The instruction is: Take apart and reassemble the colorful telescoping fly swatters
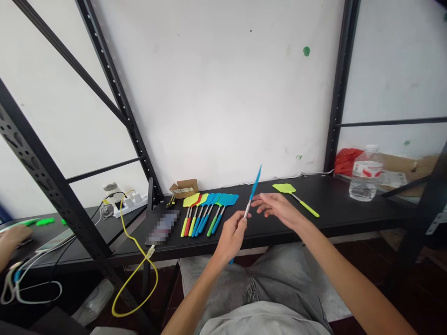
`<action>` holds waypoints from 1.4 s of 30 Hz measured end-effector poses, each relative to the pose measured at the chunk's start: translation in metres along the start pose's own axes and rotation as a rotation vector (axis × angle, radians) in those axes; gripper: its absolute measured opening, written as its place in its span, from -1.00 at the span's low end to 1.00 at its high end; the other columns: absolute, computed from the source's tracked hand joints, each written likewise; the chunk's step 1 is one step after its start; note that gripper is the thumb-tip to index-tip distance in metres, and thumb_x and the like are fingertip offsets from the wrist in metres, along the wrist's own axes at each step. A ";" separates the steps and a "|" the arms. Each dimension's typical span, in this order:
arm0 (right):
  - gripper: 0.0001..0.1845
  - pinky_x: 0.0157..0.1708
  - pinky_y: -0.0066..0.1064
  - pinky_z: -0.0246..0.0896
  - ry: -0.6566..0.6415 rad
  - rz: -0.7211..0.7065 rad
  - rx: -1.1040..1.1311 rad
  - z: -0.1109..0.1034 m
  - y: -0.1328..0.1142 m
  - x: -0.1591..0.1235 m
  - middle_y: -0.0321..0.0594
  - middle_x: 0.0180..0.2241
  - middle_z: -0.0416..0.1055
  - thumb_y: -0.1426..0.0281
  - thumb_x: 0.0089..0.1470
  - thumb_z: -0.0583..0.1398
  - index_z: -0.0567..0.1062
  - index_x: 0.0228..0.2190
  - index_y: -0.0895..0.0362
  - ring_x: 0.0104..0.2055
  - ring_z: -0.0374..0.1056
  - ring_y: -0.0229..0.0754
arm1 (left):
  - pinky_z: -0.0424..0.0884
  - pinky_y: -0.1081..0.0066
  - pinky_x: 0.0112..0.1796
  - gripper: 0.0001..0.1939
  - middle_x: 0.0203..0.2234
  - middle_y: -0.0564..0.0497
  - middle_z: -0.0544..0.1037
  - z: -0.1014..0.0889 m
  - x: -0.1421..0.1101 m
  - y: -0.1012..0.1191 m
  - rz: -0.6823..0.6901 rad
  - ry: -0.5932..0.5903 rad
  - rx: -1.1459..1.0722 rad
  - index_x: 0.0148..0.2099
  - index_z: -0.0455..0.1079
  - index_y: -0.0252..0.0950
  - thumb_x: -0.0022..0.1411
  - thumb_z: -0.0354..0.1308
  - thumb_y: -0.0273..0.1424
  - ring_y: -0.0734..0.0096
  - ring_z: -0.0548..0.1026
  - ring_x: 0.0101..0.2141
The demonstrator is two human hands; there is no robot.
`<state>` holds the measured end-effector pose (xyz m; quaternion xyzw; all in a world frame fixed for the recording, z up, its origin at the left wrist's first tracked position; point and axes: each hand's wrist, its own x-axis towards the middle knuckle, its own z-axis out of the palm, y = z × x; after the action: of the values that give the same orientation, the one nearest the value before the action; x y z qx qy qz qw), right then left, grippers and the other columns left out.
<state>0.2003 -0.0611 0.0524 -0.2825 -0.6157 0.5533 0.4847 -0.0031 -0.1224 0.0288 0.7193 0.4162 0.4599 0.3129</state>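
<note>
My left hand (232, 235) is closed around a blue fly swatter (257, 180), which tilts upward with its thin head seen edge-on. Beside its metal shaft, my right hand (277, 209) has its fingers apart and slightly bent. Whether those fingertips touch the swatter I cannot tell. To the left, several fly swatters lie side by side on the black table (261, 239), among them a yellow-green one (190, 200) and a blue one (228, 200). A single yellow-green fly swatter (309, 209) rests to the right of my hands.
A blurred-out device (163, 227) and a small cardboard box (185, 187) are at left, near a yellow cable (156, 279) and a power strip (132, 204). A water bottle (365, 174) stands right. Black posts (340, 83) frame the table. Another person's hand (14, 237) shows far left.
</note>
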 end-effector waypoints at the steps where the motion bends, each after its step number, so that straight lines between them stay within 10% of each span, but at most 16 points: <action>1: -0.60 -0.49 -0.47 0.23 0.001 0.012 0.096 0.008 0.005 0.002 -0.05 -0.20 0.55 0.06 0.09 0.27 0.60 -0.24 0.13 -0.35 0.43 -0.21 | 0.10 0.54 -0.54 -0.68 -0.55 0.16 0.21 -0.001 -0.001 0.000 -0.011 -0.013 -0.001 -0.11 0.38 -0.30 0.36 -0.09 -0.21 0.58 0.11 -0.60; 9: -0.68 -0.55 -0.48 0.11 -0.154 0.070 0.323 0.040 0.022 0.000 -0.19 -0.35 0.48 0.17 0.04 0.34 0.59 -0.23 0.12 -0.46 0.32 -0.29 | 0.22 0.51 -0.53 -0.68 -0.63 0.11 0.27 0.002 -0.001 0.005 -0.082 -0.101 -0.215 -0.40 0.21 -0.28 0.33 -0.18 -0.25 0.52 0.24 -0.60; 18: -0.64 -0.53 -0.42 0.08 -0.026 -0.033 0.303 0.056 0.033 0.002 -0.27 -0.46 0.38 0.06 0.03 0.32 0.58 -0.41 0.13 -0.55 0.18 -0.34 | 0.01 0.56 -0.66 -0.56 -0.75 0.23 0.14 0.011 -0.003 -0.001 -0.077 -0.072 -0.274 -0.36 0.17 -0.26 0.35 -0.12 0.01 0.62 0.05 -0.73; 26: -0.64 -0.54 -0.39 0.05 0.116 -0.078 0.231 0.062 0.035 0.003 -0.24 -0.48 0.39 0.05 -0.03 0.35 0.53 -0.50 0.09 -0.49 0.21 -0.26 | 0.02 0.47 -0.52 -0.52 -0.66 0.12 0.22 -0.001 -0.004 0.004 0.069 0.033 0.279 -0.45 0.18 -0.27 0.41 -0.18 -0.06 0.51 0.17 -0.60; 34: -0.62 -0.59 -0.42 0.08 0.482 -0.164 0.385 -0.019 -0.001 0.014 -0.31 -0.50 0.35 0.05 -0.13 0.39 0.41 -0.49 0.02 -0.50 0.24 -0.27 | -0.10 0.39 -0.50 -0.57 -0.69 0.13 0.14 -0.001 -0.013 0.020 0.122 0.010 0.619 -0.50 0.13 -0.24 0.40 -0.11 -0.17 0.48 0.12 -0.63; 42: -0.68 -0.54 -0.46 0.11 0.143 -0.088 0.203 0.012 -0.001 0.005 -0.16 -0.32 0.49 0.17 0.01 0.34 0.61 -0.24 0.12 -0.42 0.31 -0.27 | -0.04 0.42 -0.50 -0.52 -0.69 0.12 0.21 -0.017 -0.011 0.026 0.114 0.036 0.509 -0.51 0.07 -0.24 0.43 -0.17 -0.12 0.47 0.18 -0.62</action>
<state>0.1874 -0.0619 0.0557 -0.2434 -0.5321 0.5696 0.5773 -0.0137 -0.1429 0.0528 0.7889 0.4828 0.3698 0.0878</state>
